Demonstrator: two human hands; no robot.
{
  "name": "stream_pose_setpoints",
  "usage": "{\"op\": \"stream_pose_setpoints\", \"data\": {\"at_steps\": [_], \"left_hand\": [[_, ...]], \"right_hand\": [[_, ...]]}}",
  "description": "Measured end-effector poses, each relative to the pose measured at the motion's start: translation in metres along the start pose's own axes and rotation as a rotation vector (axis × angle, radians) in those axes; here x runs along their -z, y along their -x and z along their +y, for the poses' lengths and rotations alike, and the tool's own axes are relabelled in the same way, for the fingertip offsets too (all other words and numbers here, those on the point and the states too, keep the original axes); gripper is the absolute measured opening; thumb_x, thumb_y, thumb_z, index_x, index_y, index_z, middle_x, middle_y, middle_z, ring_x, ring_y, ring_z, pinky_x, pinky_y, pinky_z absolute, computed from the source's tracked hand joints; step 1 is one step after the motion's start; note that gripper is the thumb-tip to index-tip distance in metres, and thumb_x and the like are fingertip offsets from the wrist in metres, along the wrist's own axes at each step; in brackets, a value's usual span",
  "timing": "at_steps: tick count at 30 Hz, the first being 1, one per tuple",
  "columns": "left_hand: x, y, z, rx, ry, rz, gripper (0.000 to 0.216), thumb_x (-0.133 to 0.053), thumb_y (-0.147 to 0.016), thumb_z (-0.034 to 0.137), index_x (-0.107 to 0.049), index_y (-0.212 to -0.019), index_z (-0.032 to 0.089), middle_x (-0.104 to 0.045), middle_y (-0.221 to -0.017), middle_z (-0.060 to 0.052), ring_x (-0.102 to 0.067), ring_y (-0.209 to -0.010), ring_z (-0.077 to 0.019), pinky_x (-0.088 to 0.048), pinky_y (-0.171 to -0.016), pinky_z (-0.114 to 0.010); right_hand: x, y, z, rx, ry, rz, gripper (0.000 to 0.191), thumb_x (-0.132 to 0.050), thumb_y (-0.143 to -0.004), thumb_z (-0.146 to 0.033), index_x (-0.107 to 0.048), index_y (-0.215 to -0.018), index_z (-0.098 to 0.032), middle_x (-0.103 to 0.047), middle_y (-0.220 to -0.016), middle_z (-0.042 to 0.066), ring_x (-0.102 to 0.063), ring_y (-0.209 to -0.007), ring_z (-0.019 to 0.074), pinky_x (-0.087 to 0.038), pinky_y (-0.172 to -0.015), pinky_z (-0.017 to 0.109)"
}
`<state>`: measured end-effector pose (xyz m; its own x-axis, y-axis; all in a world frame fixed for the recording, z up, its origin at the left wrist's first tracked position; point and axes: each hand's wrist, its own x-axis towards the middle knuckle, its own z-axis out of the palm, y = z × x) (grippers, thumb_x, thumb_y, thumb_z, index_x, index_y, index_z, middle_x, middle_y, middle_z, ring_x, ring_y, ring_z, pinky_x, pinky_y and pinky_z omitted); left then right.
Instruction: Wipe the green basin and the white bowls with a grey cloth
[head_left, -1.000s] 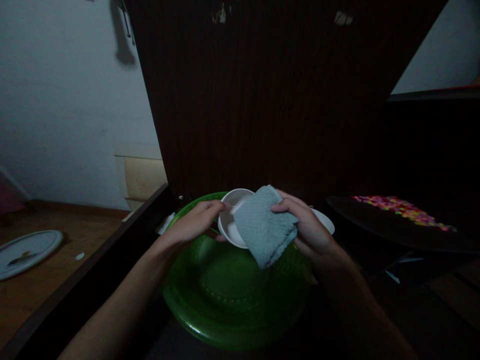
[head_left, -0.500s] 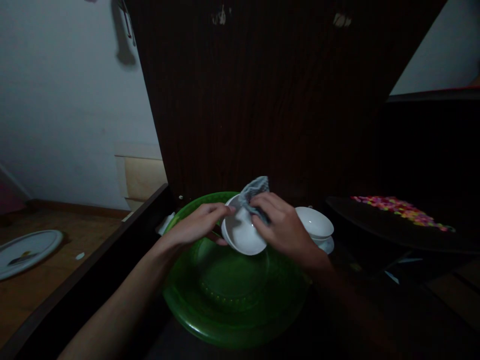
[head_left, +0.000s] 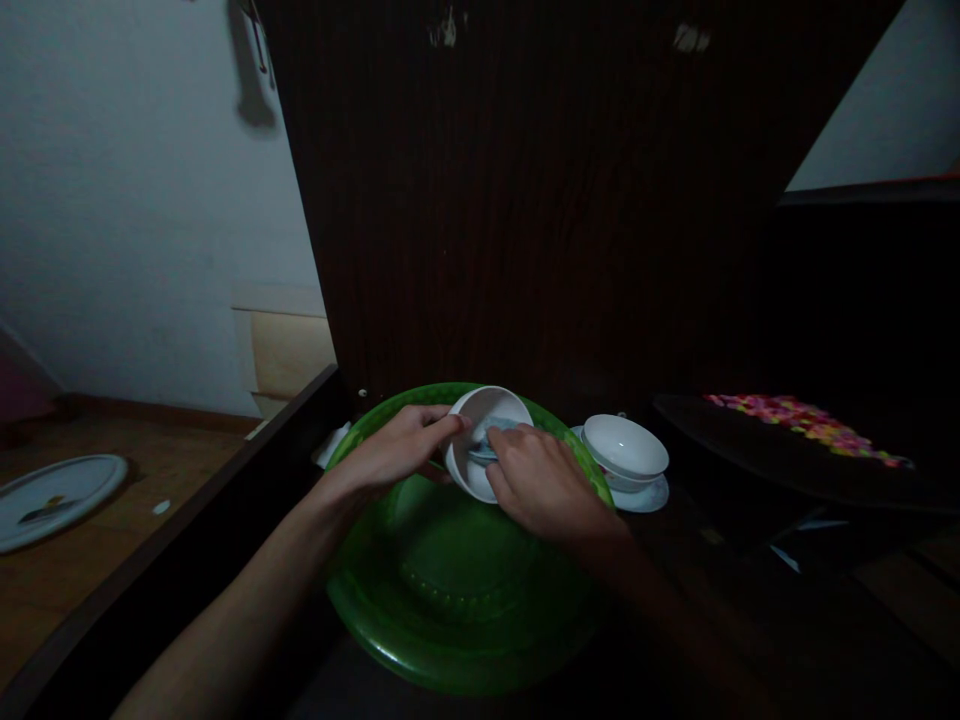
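My left hand (head_left: 390, 455) grips the left rim of a small white bowl (head_left: 480, 410), holding it above a large green plastic basin (head_left: 450, 600). My right hand (head_left: 536, 485) is closed on a grey-blue cloth (head_left: 491, 442) that is pushed down inside the bowl, so only a bit of the cloth shows. The bowl is tilted toward me. To the right, two more white bowls (head_left: 624, 447) are stacked on a white saucer (head_left: 645, 497).
A dark wooden panel stands behind the basin. At the right, a dark tray carries a colourful patterned mat (head_left: 806, 420). A white plate (head_left: 52, 495) lies on the wooden floor at the far left. A dark table edge runs diagonally on the left.
My right hand has moved the cloth from over the bowl's outside into its inside. The bowl has turned upward in my left hand, and the stacked bowls behind are now uncovered.
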<state>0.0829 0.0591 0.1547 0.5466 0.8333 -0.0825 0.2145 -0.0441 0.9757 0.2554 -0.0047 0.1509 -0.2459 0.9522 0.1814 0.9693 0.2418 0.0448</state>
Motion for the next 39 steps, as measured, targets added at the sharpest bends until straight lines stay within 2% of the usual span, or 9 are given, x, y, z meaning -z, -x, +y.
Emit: {"op": "stream_pose_setpoints", "data": {"at_steps": [6,10,13,16,20,23,30,35,39], "left_hand": [[0.001,-0.003,-0.006,0.008,0.036,0.049,0.030,-0.063,-0.082,0.045,-0.070,-0.090,0.017,-0.071,-0.084,-0.004,-0.066,-0.082,-0.0210,-0.057,-0.066,-0.030],[-0.001,-0.003,-0.007,0.015,0.093,0.086,0.027,-0.065,-0.081,0.044,-0.069,-0.085,0.017,-0.069,-0.080,-0.002,-0.064,-0.075,-0.0174,-0.056,-0.061,-0.026],[-0.003,-0.003,-0.005,0.013,0.137,0.087,0.028,-0.068,-0.080,0.044,-0.070,-0.084,0.017,-0.068,-0.080,-0.002,-0.063,-0.072,-0.0165,-0.056,-0.060,-0.027],[-0.006,-0.002,-0.003,-0.003,0.180,0.095,0.029,-0.069,-0.081,0.044,-0.071,-0.084,0.016,-0.069,-0.084,-0.004,-0.064,-0.078,-0.0184,-0.057,-0.060,-0.027],[-0.008,0.000,-0.002,-0.010,0.232,0.079,0.029,-0.071,-0.080,0.044,-0.073,-0.088,0.016,-0.071,-0.089,-0.006,-0.065,-0.083,-0.0198,-0.059,-0.063,-0.029],[-0.005,0.000,-0.002,-0.003,0.242,0.091,0.030,-0.072,-0.080,0.045,-0.073,-0.088,0.016,-0.070,-0.087,-0.005,-0.065,-0.080,-0.0186,-0.058,-0.063,-0.029],[0.005,0.002,0.001,-0.011,0.170,0.086,0.037,-0.071,-0.081,0.052,-0.071,-0.090,0.016,-0.071,-0.085,-0.004,-0.067,-0.079,-0.0184,-0.058,-0.066,-0.029],[0.006,0.003,0.004,-0.001,0.106,0.039,0.043,-0.068,-0.084,0.055,-0.071,-0.104,0.017,-0.074,-0.091,-0.005,-0.070,-0.084,-0.0215,-0.059,-0.074,-0.032],[0.007,0.002,0.002,-0.017,0.066,0.116,0.044,-0.069,-0.081,0.055,-0.073,-0.103,0.017,-0.074,-0.099,-0.007,-0.069,-0.093,-0.0243,-0.060,-0.072,-0.031]], "right_hand": [[-0.005,0.002,-0.004,0.023,-0.376,0.019,0.015,-0.049,-0.089,-0.017,-0.063,-0.096,-0.017,-0.071,-0.089,0.009,-0.063,-0.081,0.0216,-0.038,-0.071,0.032],[-0.013,-0.005,0.000,-0.027,-0.913,0.088,0.007,-0.051,-0.086,-0.019,-0.057,-0.084,-0.020,-0.065,-0.079,0.001,-0.060,-0.074,0.0172,-0.040,-0.065,0.028],[-0.019,-0.012,0.003,-0.049,-1.336,0.048,0.005,-0.057,-0.083,-0.026,-0.054,-0.085,-0.022,-0.062,-0.077,-0.002,-0.060,-0.070,0.0154,-0.043,-0.059,0.026],[-0.022,-0.016,0.003,-0.070,-1.502,0.088,0.012,-0.061,-0.080,-0.027,-0.051,-0.085,-0.023,-0.058,-0.077,-0.004,-0.058,-0.071,0.0142,-0.044,-0.061,0.025],[-0.019,-0.012,0.001,0.020,-1.401,0.151,0.008,-0.057,-0.085,-0.026,-0.050,-0.088,-0.023,-0.056,-0.084,-0.003,-0.057,-0.079,0.0151,-0.045,-0.070,0.027],[-0.011,-0.004,0.002,0.169,-1.159,0.120,0.003,-0.052,-0.088,-0.019,-0.051,-0.089,-0.022,-0.055,-0.086,-0.002,-0.053,-0.080,0.0154,-0.042,-0.073,0.029],[0.008,0.005,0.023,0.366,-0.701,-0.013,0.015,-0.049,-0.085,-0.008,-0.056,-0.086,-0.021,-0.059,-0.087,0.000,-0.054,-0.084,0.0161,-0.038,-0.080,0.029],[0.015,0.008,0.044,0.348,-0.554,-0.114,0.016,-0.053,-0.084,-0.012,-0.063,-0.092,-0.021,-0.066,-0.094,0.000,-0.058,-0.089,0.0174,-0.038,-0.080,0.028],[0.020,0.011,0.060,0.161,-0.427,-0.083,0.011,-0.055,-0.084,-0.018,-0.065,-0.086,-0.020,-0.067,-0.082,0.001,-0.059,-0.077,0.0171,-0.036,-0.069,0.027]]}}
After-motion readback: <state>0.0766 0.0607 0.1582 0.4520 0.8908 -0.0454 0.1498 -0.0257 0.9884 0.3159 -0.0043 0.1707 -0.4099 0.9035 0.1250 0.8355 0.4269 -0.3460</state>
